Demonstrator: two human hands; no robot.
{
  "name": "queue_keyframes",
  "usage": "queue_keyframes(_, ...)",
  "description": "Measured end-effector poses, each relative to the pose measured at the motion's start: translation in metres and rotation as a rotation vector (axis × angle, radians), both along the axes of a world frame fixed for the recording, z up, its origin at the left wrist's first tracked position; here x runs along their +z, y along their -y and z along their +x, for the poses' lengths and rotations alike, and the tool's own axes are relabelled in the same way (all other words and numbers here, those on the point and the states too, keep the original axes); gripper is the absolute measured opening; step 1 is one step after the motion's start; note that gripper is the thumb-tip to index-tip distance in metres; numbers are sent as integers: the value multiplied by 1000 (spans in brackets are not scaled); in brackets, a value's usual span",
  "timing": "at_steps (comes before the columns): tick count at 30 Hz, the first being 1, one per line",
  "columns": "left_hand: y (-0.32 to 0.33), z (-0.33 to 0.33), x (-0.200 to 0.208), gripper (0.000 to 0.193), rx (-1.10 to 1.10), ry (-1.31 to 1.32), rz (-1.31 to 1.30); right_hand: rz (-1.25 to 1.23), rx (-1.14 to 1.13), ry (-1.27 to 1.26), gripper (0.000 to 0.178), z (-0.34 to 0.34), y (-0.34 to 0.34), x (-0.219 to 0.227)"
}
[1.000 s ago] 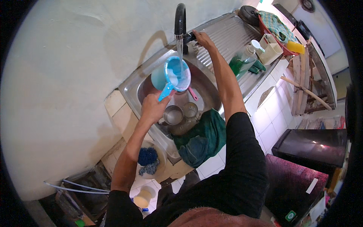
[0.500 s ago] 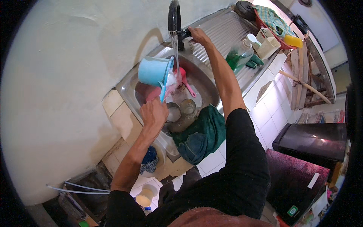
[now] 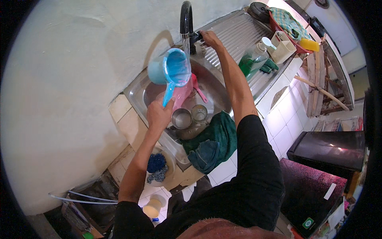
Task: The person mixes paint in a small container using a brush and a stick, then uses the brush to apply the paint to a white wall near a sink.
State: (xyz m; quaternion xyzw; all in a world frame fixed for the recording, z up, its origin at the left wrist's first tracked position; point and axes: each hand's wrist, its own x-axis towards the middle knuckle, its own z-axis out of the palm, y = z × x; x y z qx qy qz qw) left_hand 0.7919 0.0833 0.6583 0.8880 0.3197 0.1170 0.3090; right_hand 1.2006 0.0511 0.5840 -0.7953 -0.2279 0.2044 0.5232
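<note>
My left hand (image 3: 160, 113) is closed round the handle of a light blue water dipper (image 3: 157, 70) above the sink (image 3: 140, 88). The dipper's mouth is tilted toward me and to the right, and water from the black faucet (image 3: 186, 20) runs into it. My right hand (image 3: 211, 39) grips the black faucet lever (image 3: 196, 37) at the spout's right. Below the dipper, a pink plastic item (image 3: 182, 96), partly hidden, lies in the basin beside a pink-handled ladle (image 3: 202, 95). Two metal cups (image 3: 182, 118) stand toward the near side of the basin.
Green cloths (image 3: 215, 135) hang over the sink's near edge. On the ribbed drainboard (image 3: 234, 32) stand a pump bottle of green liquid (image 3: 253, 60) and a cream holder (image 3: 283, 46). A red basket (image 3: 274, 24) sits beyond. A bowl with blue scrubbers (image 3: 170, 157) rests at the near left.
My left hand has turned the dipper, so its mouth now faces up toward me and under the stream. My right hand stays on the faucet lever.
</note>
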Motion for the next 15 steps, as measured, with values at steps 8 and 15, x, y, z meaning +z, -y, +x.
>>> queue_keyframes(8, 8, 24, 7, 32, -180, 29, -342, -19, -19, 132, 50, 50, 22, -16)
queue_keyframes(15, -19, 9, -30, 28, 71, 146, -1006, 84, 53, 91, 45, 20, 3, -24)
